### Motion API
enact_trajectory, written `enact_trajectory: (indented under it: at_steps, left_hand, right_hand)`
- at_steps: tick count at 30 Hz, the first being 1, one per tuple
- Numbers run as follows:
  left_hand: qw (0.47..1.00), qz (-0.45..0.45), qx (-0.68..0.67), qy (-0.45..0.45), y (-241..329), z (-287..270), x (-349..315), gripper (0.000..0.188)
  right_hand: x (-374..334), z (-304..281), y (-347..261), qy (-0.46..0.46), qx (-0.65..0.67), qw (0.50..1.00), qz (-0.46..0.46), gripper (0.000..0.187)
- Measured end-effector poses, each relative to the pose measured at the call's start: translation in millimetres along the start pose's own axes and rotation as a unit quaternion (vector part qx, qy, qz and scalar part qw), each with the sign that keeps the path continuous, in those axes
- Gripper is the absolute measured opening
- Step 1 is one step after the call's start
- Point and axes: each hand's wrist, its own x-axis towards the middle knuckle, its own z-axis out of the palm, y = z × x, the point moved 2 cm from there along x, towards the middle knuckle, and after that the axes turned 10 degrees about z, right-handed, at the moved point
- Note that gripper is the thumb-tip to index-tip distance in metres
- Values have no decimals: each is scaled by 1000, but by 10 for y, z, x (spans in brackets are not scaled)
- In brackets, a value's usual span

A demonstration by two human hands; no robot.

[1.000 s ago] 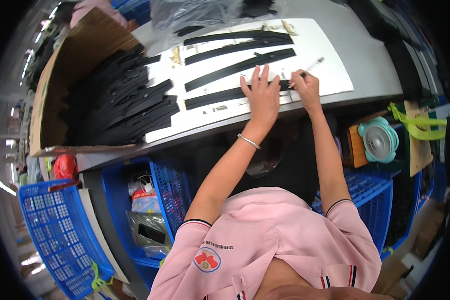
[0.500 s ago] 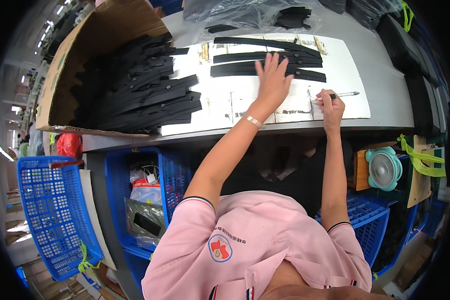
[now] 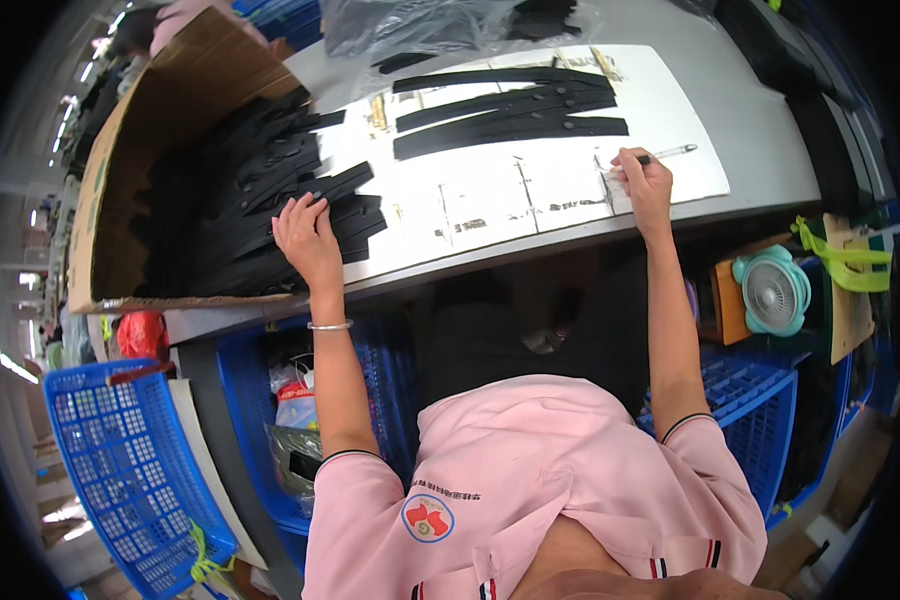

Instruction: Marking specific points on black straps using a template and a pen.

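My left hand [image 3: 309, 240] is at the heap of black fabric strips [image 3: 240, 190], its fingers stretched out over the strips and touching them. The heap spills out of a cardboard box [image 3: 120, 160], and its loose ends lie on a white marked board [image 3: 490, 190]. My right hand [image 3: 646, 192] grips a pen [image 3: 678, 150] above the board's right part, the pen's clear barrel sticking out to the right. Beyond my hands, several black strips with small round buttons [image 3: 510, 133] lie side by side across the board. Dark marked lines run along the board's near side.
Clear plastic bags [image 3: 390, 25] with black pieces lie at the table's far side. Below the table edge stand blue baskets [image 3: 120, 460] at left and another blue basket [image 3: 740, 400] at right. A teal fan [image 3: 772, 290] is at the right, beside a yellow-green tie [image 3: 845, 262].
My left hand has gone from the strips on the board leftward to the heap at the box. My right hand still holds the pen near the same marked line. The view has shifted slightly.
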Motion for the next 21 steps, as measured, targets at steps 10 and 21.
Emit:
enact_trajectory:
  at_steps: [10,21]
  left_hand:
    - [936,68,-331,-97,1773,415,294,16]
    - [929,97,-348,-73,2587,763,301,24]
  right_hand:
    - [11,30,-56,-6,41,999,1,17]
    - [-709,277,-86,-5,-360,877,-317,40]
